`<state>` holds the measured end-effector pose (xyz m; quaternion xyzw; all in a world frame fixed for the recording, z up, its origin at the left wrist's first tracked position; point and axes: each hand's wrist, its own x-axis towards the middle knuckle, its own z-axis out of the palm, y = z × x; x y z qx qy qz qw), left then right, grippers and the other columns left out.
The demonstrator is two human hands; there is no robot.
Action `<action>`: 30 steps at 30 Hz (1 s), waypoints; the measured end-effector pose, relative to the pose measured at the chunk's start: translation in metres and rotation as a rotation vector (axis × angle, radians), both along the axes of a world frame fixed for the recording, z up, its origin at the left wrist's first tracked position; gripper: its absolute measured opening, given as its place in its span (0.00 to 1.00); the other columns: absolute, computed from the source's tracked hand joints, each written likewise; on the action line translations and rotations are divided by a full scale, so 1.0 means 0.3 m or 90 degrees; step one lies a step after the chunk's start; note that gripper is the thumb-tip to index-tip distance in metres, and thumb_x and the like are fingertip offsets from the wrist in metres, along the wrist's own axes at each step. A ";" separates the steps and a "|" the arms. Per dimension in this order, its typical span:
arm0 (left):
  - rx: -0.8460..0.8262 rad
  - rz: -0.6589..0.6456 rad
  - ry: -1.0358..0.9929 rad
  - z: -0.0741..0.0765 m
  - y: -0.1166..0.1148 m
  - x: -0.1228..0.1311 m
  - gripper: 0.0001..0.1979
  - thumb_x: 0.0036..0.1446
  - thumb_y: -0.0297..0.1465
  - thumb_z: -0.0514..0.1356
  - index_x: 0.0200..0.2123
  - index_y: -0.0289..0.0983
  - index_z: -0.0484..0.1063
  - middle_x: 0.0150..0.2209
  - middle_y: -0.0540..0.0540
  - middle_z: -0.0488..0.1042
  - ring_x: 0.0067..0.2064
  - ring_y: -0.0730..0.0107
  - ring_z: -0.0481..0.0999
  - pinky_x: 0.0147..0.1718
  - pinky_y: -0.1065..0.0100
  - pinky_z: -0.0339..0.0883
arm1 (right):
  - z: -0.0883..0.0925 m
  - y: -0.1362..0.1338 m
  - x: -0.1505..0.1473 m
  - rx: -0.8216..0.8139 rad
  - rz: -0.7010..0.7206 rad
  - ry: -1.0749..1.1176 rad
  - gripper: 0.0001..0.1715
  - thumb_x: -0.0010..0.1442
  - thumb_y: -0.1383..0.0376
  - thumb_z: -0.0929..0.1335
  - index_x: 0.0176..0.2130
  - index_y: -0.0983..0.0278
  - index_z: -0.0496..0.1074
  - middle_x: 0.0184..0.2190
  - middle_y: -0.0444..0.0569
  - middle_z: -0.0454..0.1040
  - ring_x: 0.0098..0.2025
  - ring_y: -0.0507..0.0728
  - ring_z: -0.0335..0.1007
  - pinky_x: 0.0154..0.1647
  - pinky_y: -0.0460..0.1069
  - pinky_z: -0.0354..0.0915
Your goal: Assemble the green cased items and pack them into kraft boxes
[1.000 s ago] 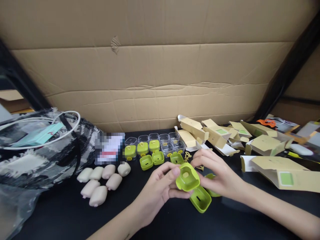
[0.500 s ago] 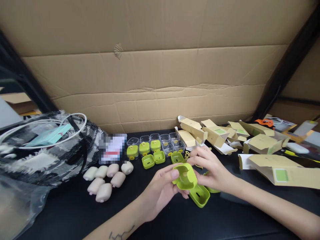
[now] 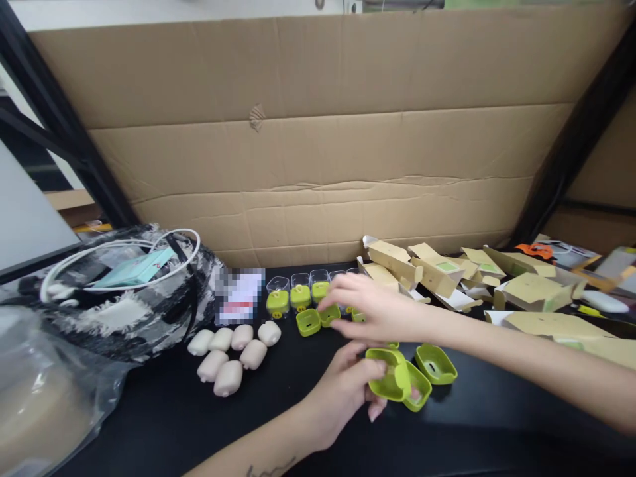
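Observation:
My left hand (image 3: 348, 387) is closed on an open lime-green silicone case (image 3: 395, 377), held just above the black table (image 3: 149, 424). A second green case half (image 3: 436, 363) lies to its right. My right hand (image 3: 370, 311) stretches left over the table with fingers spread, its fingertips next to a small green case half (image 3: 328, 315) beside another one (image 3: 308, 322). Behind them stand clear plastic boxes (image 3: 298, 291), some with green pieces inside.
Several beige rounded inserts (image 3: 233, 348) lie left of the green pieces. A patterned bag with a white cable (image 3: 124, 285) and a plastic bag (image 3: 44, 391) fill the left. Opened cardboard cartons (image 3: 437, 271) crowd the right. A cardboard wall (image 3: 318, 165) stands behind.
My right hand left the green case and moved left toward the small green halves by the clear boxes. My left hand lowered the case. The view shifted right and up.

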<state>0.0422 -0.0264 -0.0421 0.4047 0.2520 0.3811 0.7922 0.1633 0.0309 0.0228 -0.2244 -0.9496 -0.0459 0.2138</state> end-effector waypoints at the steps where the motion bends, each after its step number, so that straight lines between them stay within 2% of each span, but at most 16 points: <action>1: -0.004 -0.001 -0.004 -0.006 0.006 0.000 0.10 0.45 0.32 0.60 0.32 0.33 0.70 0.23 0.46 0.74 0.21 0.73 0.69 0.16 0.75 0.59 | 0.009 0.015 -0.063 0.026 0.032 -0.050 0.11 0.59 0.66 0.67 0.44 0.65 0.69 0.40 0.51 0.69 0.42 0.58 0.65 0.42 0.53 0.63; 4: -0.026 -0.005 -0.008 -0.016 0.021 -0.002 0.13 0.44 0.35 0.58 0.30 0.31 0.71 0.24 0.44 0.74 0.24 0.68 0.72 0.23 0.67 0.68 | -0.001 0.069 -0.244 0.059 0.109 -0.137 0.13 0.55 0.67 0.69 0.43 0.67 0.70 0.43 0.54 0.70 0.45 0.61 0.64 0.43 0.54 0.61; 7: -0.043 -0.002 -0.005 -0.013 0.025 -0.007 0.12 0.42 0.30 0.57 0.31 0.30 0.72 0.25 0.43 0.75 0.24 0.68 0.72 0.28 0.64 0.69 | -0.041 0.121 -0.370 0.061 0.153 -0.197 0.18 0.50 0.66 0.73 0.40 0.71 0.71 0.42 0.58 0.71 0.46 0.64 0.64 0.45 0.56 0.59; 9: -0.055 -0.007 -0.002 -0.010 0.024 -0.009 0.13 0.43 0.28 0.56 0.33 0.29 0.72 0.25 0.42 0.75 0.24 0.68 0.72 0.28 0.64 0.69 | -0.062 0.147 -0.412 0.044 0.166 -0.214 0.16 0.51 0.63 0.73 0.38 0.70 0.72 0.40 0.58 0.73 0.45 0.64 0.66 0.45 0.57 0.59; 12: -0.087 -0.017 0.000 -0.010 0.026 -0.012 0.14 0.47 0.29 0.53 0.34 0.26 0.72 0.25 0.38 0.76 0.24 0.68 0.71 0.28 0.65 0.68 | -0.068 0.169 -0.415 0.002 0.177 -0.195 0.10 0.56 0.62 0.70 0.34 0.68 0.71 0.35 0.54 0.74 0.42 0.62 0.68 0.46 0.56 0.58; 14: -0.106 -0.018 -0.005 -0.011 0.031 -0.012 0.14 0.49 0.29 0.51 0.32 0.25 0.72 0.25 0.36 0.75 0.24 0.67 0.71 0.28 0.64 0.67 | -0.051 0.170 -0.376 -0.032 0.171 -0.147 0.10 0.57 0.61 0.69 0.35 0.67 0.70 0.32 0.52 0.74 0.40 0.60 0.69 0.45 0.56 0.59; 16: -0.118 -0.008 -0.014 -0.011 0.034 -0.011 0.12 0.50 0.28 0.51 0.31 0.25 0.71 0.25 0.38 0.74 0.24 0.67 0.72 0.27 0.65 0.67 | -0.025 0.159 -0.305 -0.076 0.151 -0.071 0.14 0.59 0.59 0.68 0.41 0.66 0.67 0.33 0.49 0.73 0.37 0.58 0.69 0.43 0.54 0.61; 19: -0.131 0.020 -0.032 -0.009 0.040 -0.010 0.06 0.53 0.25 0.54 0.31 0.30 0.69 0.25 0.43 0.73 0.26 0.69 0.73 0.27 0.68 0.67 | 0.007 0.112 -0.153 -0.158 0.100 0.074 0.19 0.64 0.63 0.62 0.53 0.65 0.54 0.39 0.49 0.69 0.35 0.52 0.69 0.35 0.47 0.65; 21: -0.141 0.031 -0.042 -0.008 0.046 -0.010 0.05 0.56 0.25 0.54 0.32 0.31 0.68 0.26 0.45 0.73 0.26 0.70 0.72 0.26 0.70 0.66 | 0.009 0.063 -0.041 -0.206 0.072 0.149 0.20 0.67 0.66 0.57 0.55 0.63 0.46 0.42 0.50 0.66 0.36 0.49 0.69 0.33 0.45 0.67; 22: -0.149 0.030 -0.044 -0.009 0.050 -0.010 0.05 0.57 0.26 0.53 0.33 0.32 0.68 0.26 0.45 0.73 0.26 0.71 0.72 0.25 0.71 0.66 | 0.003 0.036 0.013 -0.237 0.063 0.180 0.19 0.67 0.66 0.57 0.55 0.62 0.45 0.42 0.49 0.66 0.35 0.49 0.69 0.33 0.45 0.67; 25: -0.162 -0.013 -0.053 -0.015 0.059 -0.006 0.11 0.60 0.31 0.49 0.36 0.31 0.68 0.28 0.43 0.72 0.23 0.71 0.70 0.19 0.70 0.63 | -0.038 -0.049 0.142 -0.389 0.027 0.333 0.25 0.63 0.63 0.64 0.56 0.57 0.49 0.39 0.45 0.66 0.35 0.50 0.68 0.32 0.45 0.68; 26: -0.159 -0.037 -0.062 -0.018 0.060 -0.005 0.14 0.60 0.33 0.47 0.37 0.30 0.69 0.29 0.42 0.72 0.23 0.70 0.70 0.18 0.70 0.63 | -0.057 -0.075 0.171 -0.410 0.006 0.369 0.26 0.61 0.62 0.66 0.55 0.56 0.53 0.40 0.45 0.67 0.38 0.51 0.68 0.35 0.47 0.69; 27: -0.152 -0.061 -0.072 -0.021 0.060 -0.003 0.16 0.61 0.34 0.46 0.37 0.30 0.69 0.30 0.42 0.72 0.23 0.70 0.70 0.18 0.69 0.63 | -0.077 -0.098 0.192 -0.413 -0.011 0.393 0.26 0.60 0.62 0.68 0.54 0.55 0.56 0.42 0.46 0.67 0.41 0.53 0.68 0.39 0.48 0.68; 30: -0.136 -0.109 -0.094 -0.031 0.052 0.001 0.18 0.60 0.36 0.45 0.37 0.31 0.69 0.29 0.45 0.69 0.23 0.71 0.68 0.18 0.70 0.62 | -0.130 -0.147 0.216 -0.327 -0.027 0.376 0.21 0.59 0.63 0.69 0.51 0.54 0.63 0.48 0.48 0.65 0.52 0.56 0.62 0.52 0.52 0.63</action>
